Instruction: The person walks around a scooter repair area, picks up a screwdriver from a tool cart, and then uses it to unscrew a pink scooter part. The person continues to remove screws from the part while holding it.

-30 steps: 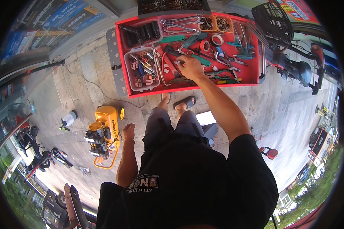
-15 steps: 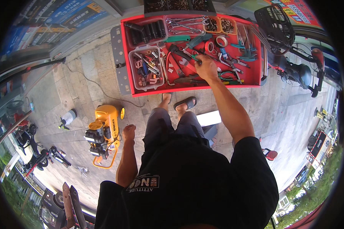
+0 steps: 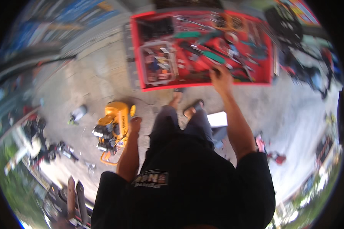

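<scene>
A red tool drawer holds a clear bin of mixed small parts, a bin of dark sockets, wrenches, orange bins, tape rolls and a green-handled tool. My right hand is at the drawer's front, just below that tool, fingers bent; motion blur hides whether they grip anything. My left hand hangs low beside the yellow air compressor, its fingers too blurred to read.
A bicycle or scooter stands right of the drawer. A white spray bottle and a cable lie or stand on the paved floor. Scooters are at left. A white board is beside my feet.
My right hand has moved right and down from among the tools to the drawer's front. The view has shifted, with the drawer appearing farther right, and is now motion-blurred.
</scene>
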Tool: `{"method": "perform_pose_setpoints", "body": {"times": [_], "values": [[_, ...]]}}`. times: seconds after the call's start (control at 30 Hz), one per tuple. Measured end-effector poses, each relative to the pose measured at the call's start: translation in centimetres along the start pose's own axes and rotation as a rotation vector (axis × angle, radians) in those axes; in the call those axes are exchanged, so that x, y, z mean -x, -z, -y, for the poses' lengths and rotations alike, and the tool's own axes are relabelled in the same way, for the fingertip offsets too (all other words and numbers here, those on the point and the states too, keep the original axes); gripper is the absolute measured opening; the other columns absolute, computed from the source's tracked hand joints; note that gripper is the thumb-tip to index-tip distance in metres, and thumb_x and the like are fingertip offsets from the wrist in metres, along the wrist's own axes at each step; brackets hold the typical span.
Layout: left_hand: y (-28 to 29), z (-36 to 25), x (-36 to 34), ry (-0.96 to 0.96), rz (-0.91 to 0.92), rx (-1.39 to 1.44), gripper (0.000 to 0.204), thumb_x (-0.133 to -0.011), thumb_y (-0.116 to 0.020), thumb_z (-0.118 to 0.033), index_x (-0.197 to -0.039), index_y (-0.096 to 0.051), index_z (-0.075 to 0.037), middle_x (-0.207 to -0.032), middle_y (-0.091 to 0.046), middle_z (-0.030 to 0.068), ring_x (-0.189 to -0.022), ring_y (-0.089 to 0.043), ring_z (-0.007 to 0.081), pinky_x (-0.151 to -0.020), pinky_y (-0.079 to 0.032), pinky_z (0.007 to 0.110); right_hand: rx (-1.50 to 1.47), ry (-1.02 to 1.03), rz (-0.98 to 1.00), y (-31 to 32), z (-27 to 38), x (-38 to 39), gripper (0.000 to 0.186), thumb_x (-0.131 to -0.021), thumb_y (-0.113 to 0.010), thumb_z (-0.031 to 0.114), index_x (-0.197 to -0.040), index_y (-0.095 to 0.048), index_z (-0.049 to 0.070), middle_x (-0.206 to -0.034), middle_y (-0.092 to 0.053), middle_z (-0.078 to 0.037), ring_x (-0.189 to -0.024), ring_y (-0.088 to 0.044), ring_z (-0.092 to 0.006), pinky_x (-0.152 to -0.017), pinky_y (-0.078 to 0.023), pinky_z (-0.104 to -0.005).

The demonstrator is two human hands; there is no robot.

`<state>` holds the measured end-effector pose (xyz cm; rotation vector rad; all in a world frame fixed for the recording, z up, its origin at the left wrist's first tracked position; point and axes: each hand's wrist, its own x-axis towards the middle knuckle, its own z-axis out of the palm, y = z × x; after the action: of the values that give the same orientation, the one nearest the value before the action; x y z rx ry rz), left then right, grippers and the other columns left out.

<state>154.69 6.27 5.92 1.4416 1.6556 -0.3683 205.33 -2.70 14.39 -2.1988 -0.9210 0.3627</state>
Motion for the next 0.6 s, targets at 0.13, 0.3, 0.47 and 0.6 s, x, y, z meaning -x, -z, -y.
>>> {"method": "perform_pose_setpoints", "body": {"times": [0.13,0.3,0.47,0.6], "values": [[-1.0,-2.5,2.1,0.146,-0.162,0.126,0.036,-0.081,-0.067,-0.039,-0.102,-0.075,-0.012,-0.101,-0.073,0.0168,-0.097,-0.069,0.036,-0.086,-0.053,0.044,-0.207,0.071,0.052,2.1,-2.5,3.8,0.025,-0.093,-0.064,0.007,-0.117,-0.067,0.001,-0.109,-0.07,-0.014,-0.1,-0.066,-0.0222,-0.09,-0.051,-0.0344],[-0.1,-4.6,7.1,0.058,-0.353,0.318,0.034,-0.078,-0.071,-0.036,-0.099,-0.077,-0.01,-0.095,-0.074,0.0142,-0.092,-0.071,0.0307,-0.085,-0.053,0.037,-0.244,-0.038,0.196,3.4,-4.1,10.5,0.026,-0.095,-0.061,0.005,-0.119,-0.063,-0.003,-0.114,-0.067,-0.016,-0.102,-0.066,-0.0236,-0.088,-0.054,-0.033],[-5.3,2.9,11.5,0.166,-0.379,0.334,0.036,-0.078,-0.071,-0.034,-0.103,-0.076,-0.009,-0.097,-0.074,0.0153,-0.093,-0.071,0.0295,-0.085,-0.053,0.037,-0.212,0.031,0.281,4.2,-3.9,15.6,0.026,-0.091,-0.064,0.007,-0.116,-0.066,-0.001,-0.108,-0.069,-0.014,-0.096,-0.067,-0.0228,-0.084,-0.054,-0.0322],[-11.3,15.9,14.4,0.235,-0.186,0.369,0.035,-0.081,-0.071,-0.037,-0.093,-0.074,-0.003,-0.079,-0.071,0.0133,-0.073,-0.067,0.0253,-0.068,-0.052,0.043,-0.137,0.09,0.174,6.7,-4.1,22.1,0.027,-0.088,-0.067,0.008,-0.113,-0.065,-0.001,-0.101,-0.069,-0.015,-0.091,-0.067,-0.0247,-0.08,-0.054,-0.0361]]}}
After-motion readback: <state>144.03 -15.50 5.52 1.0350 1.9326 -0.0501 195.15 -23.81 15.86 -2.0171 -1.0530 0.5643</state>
